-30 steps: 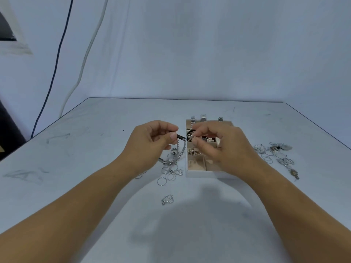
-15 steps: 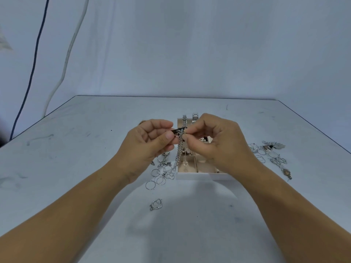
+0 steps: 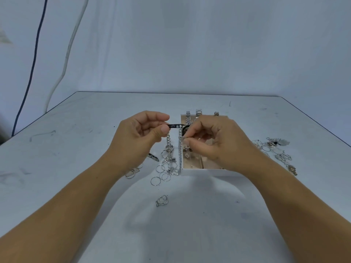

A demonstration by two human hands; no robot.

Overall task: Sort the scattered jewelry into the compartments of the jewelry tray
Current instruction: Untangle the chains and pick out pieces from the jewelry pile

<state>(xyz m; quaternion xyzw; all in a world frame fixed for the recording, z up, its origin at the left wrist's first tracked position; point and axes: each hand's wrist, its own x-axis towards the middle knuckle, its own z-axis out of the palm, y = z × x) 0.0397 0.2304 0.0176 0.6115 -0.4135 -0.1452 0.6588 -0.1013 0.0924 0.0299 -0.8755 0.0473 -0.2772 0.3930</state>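
Pale blue-grey backdrop (image 3: 190, 44), with a dark cable (image 3: 34, 59) and a white cable (image 3: 70, 44) hanging at far left; below it, a scuffed light-grey table (image 3: 95, 114).

Item 1. Left hand (image 3: 136, 137): thumb and forefinger pinch the left end of a bracelet (image 3: 174, 126).

Item 2. Bracelet: a short black bar plate with small pale markings, joined to silver link chain. It is held level in the air over the tray's left edge. One short length of chain drops from near the left thumb. A longer length hangs straight down to the loose rings (image 3: 163, 171) by the tray's near-left corner.

Item 3. Table pieces under and near the bracelet: thin silver hoops in a tangled cluster, a small dark clip (image 3: 153, 157), and a heart-shaped silver piece (image 3: 162, 200) lying apart, nearer the person.

Item 4. Right hand (image 3: 214, 143): thumb and forefinger pinch the long chain near its top, other fingers curled.

Item 5. Jewelry tray (image 3: 199, 172): white walls, beige-lined compartments. Metal watch bands (image 3: 188, 117) drape over the far rim. Small pale pieces lie in a left compartment, too small to identify. The right part is hidden by the hand.

Item 6. Right of tray: a scattered pile of silver jewelry (image 3: 275, 150) on the table.
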